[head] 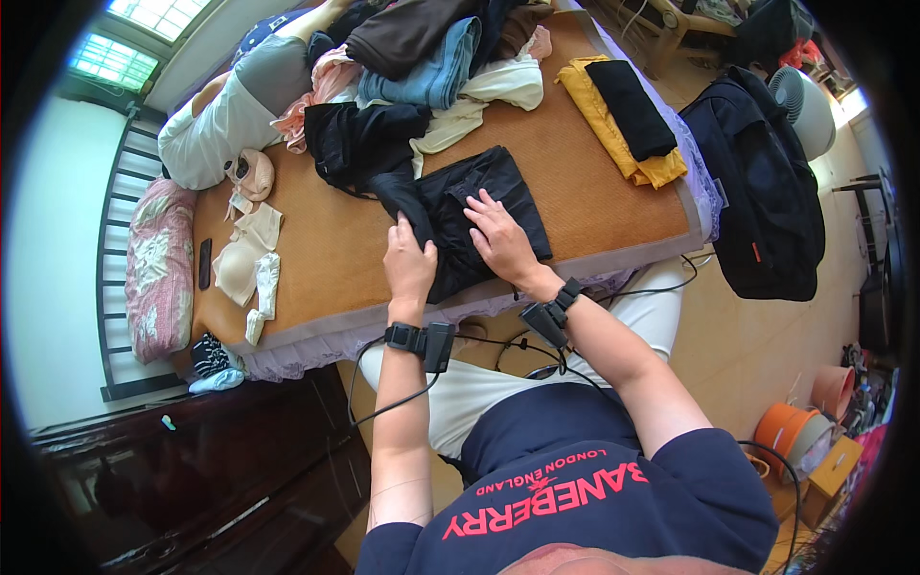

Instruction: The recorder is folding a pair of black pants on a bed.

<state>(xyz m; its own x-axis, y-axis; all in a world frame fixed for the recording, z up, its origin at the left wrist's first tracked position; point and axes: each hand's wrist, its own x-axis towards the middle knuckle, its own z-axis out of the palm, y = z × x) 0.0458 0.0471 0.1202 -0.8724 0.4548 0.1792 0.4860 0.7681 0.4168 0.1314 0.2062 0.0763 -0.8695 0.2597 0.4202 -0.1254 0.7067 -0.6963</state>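
In front of me a black garment (496,172) lies partly folded on a woven brown mat (338,259) that covers the bed. My left hand (410,264) has its left edge between thumb and fingers. Spread flat, my right hand (502,237) rests on top of the same cloth and grips nothing. More bunched black cloth (352,144) joins it at the upper left; whether it is one garment I cannot tell. Both wrists carry strapped black devices with cables.
Beyond is a heap of clothes with folded jeans (424,72). A person in a white top (215,136) lies at the upper left. Yellow and black folded clothes (625,115) sit right, by a black backpack (755,187). Left are a beige bra (237,266) and a phone (205,264).
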